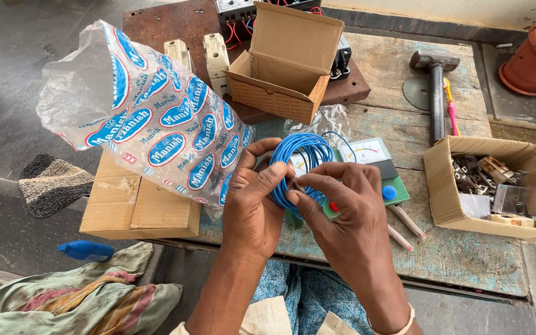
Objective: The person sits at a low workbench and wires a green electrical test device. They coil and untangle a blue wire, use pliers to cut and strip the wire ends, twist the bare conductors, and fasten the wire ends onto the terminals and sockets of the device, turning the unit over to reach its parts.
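Above the near edge of the desk (pixel 466 260), between the two hands, a coil of blue wire (pixel 299 162) is held up off the surface, its ring standing roughly upright and facing the camera. The left hand (pixel 252 208) grips the coil's left side, its fingers (pixel 267 180) curled closed around the bundled strands with the forefinger arched over the top. The right hand (pixel 348 214) sits just beside it on the right, thumb and forefinger pinched narrow on what looks like a loose end of the wire at the coil's lower middle, though the fingers hide the exact spot. So the coil lies up and away from both palms, with the left hand carrying it and the right working at it. Under the hands lies a green meter (pixel 373 158); a printed plastic bag (pixel 156 118) stands to the left, and an open cardboard box (pixel 442 192) of metal parts to the right.
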